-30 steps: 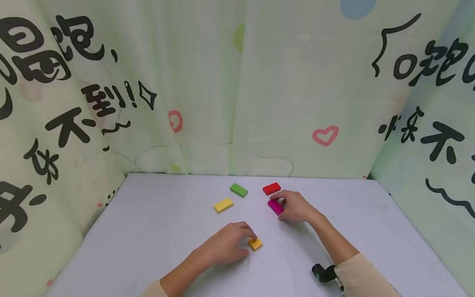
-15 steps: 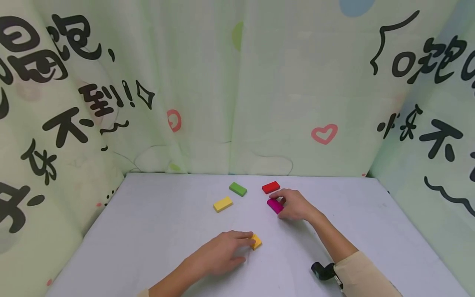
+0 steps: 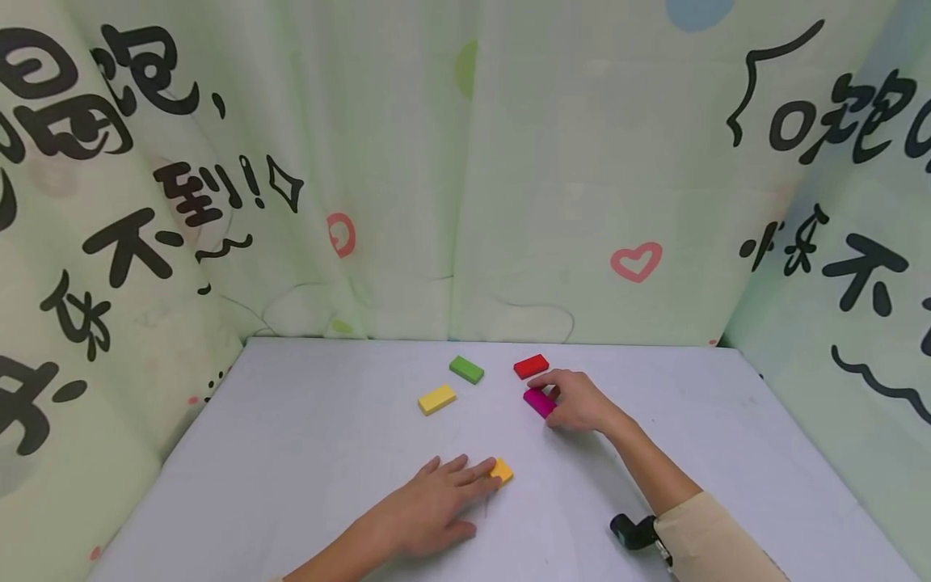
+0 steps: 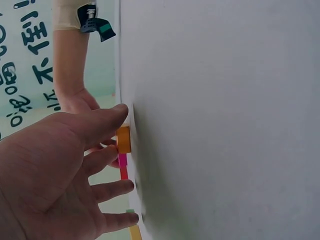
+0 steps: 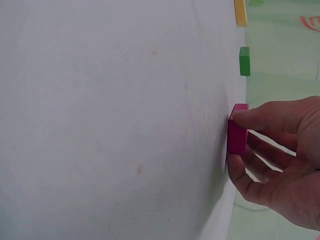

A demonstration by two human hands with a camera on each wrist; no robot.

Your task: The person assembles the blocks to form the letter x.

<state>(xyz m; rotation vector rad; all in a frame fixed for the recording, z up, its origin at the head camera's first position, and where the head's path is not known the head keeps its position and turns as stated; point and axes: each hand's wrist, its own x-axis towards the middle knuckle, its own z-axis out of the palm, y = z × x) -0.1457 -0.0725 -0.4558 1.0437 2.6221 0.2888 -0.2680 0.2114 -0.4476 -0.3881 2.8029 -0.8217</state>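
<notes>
My left hand (image 3: pixel 436 505) lies low over the white table with its fingers spread and fairly straight. Its fingertips overlap the near orange block (image 3: pixel 503 471) in the head view; in the left wrist view that orange block (image 4: pixel 124 140) shows between the thumb and index finger. Farther back, my right hand (image 3: pixel 579 404) pinches a magenta block (image 3: pixel 539 402) by its two ends. The right wrist view has the thumb at one end of the magenta block (image 5: pixel 237 137) and a finger at the other, the block on the table surface.
Just behind the magenta block lies a red block (image 3: pixel 531 366). A green block (image 3: pixel 466 369) and a yellow block (image 3: pixel 437 400) lie to the left. A printed curtain (image 3: pixel 538 202) rises behind the table (image 3: pixel 291 436). A black device (image 3: pixel 633 532) sits at my right sleeve.
My left hand has drawn slightly back toward me, and its fingers have gone from bent over the orange block to spread. The right hand and the magenta block stay put.
</notes>
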